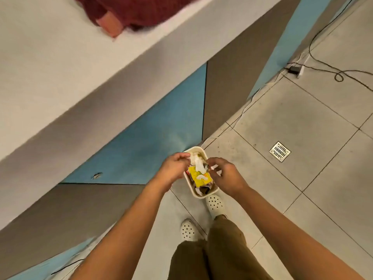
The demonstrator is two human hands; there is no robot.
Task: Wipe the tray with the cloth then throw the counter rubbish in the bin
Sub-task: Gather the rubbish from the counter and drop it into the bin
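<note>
Head view: both hands hover right over the bin (198,196), a small cream oblong tub on the floor tiles, against the blue cabinet front and just ahead of the person's shoes. Bin's long axis runs from near-right to far-left, away from the feet. Left hand (175,167) is over the bin's left rim, fingers curled, seemingly pinching a bit of white paper (198,165). Right hand (225,175) is over the right rim, fingers curled w/ tips toward the same scrap; can't tell if it truly grips. Rubbish sits directly below the grip, inside the rim, on top of a yellow wrapper (198,176). Letting go should drop it in, I'd say. Cloth (141,11) lies up on the counter (50,57), well apart; tray not in view.
</note>
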